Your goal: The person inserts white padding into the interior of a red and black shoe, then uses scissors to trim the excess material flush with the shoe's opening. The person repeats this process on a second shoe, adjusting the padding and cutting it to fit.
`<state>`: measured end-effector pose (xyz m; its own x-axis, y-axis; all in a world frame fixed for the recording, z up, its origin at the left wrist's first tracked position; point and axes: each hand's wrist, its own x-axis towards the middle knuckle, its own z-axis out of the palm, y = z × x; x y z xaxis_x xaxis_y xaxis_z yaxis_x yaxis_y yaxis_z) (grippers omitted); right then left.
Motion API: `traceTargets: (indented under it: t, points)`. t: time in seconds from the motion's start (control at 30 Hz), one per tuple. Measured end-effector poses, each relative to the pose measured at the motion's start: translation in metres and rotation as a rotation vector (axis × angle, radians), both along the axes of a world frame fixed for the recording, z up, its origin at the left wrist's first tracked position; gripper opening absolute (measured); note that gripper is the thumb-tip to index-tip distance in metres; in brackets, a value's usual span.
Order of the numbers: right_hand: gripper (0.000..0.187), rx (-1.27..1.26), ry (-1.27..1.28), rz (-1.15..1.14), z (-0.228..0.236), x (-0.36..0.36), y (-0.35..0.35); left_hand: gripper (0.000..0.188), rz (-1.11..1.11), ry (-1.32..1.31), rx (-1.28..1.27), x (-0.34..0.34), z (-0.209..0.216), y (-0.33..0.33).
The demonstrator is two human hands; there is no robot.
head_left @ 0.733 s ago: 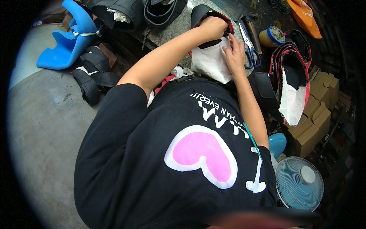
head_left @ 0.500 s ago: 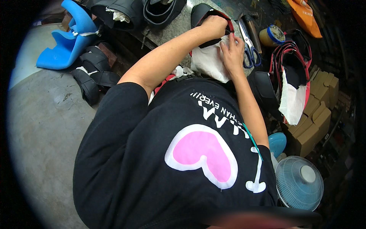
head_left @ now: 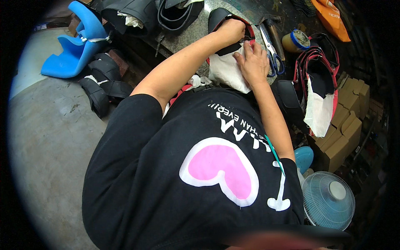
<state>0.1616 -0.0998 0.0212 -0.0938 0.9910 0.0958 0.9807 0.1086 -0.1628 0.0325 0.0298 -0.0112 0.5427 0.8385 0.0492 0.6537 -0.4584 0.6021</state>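
As you face the tabletop (head_left: 185, 41), creased white cloth (head_left: 227, 68) spreads toward you from the black, shoe-like piece (head_left: 216, 17) lying on it. Your right hand (head_left: 254, 64) rests open on that cloth, fingertips near the red edging (head_left: 251, 31). Your left hand (head_left: 231, 31) reaches into the dark opening, its grip hidden. Beyond, the piece's far end looks smooth and rounded, blue-handled scissors (head_left: 271, 51) to its right.
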Motion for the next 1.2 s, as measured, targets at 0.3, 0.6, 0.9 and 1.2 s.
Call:
traceTargets:
  t: [0.3,0.6,0.9,1.2]
  points:
    - [0.048,-0.146,0.119,-0.072,0.011,0.006,0.016,0.017,0.029,0.077,-0.067,0.007,-0.005,0.006]
    - [0.052,-0.18,0.024,0.008,0.017,0.015,0.005,0.017,0.024,0.015,-0.083,0.003,-0.004,0.004]
    - [0.059,-0.103,-0.106,-0.002,0.017,0.003,-0.012,0.019,-0.035,-0.081,-0.079,-0.009,0.002,-0.013]
    - [0.05,-0.025,-0.037,-0.105,0.017,0.019,0.005,0.019,-0.011,-0.109,-0.049,-0.012,0.007,-0.019]
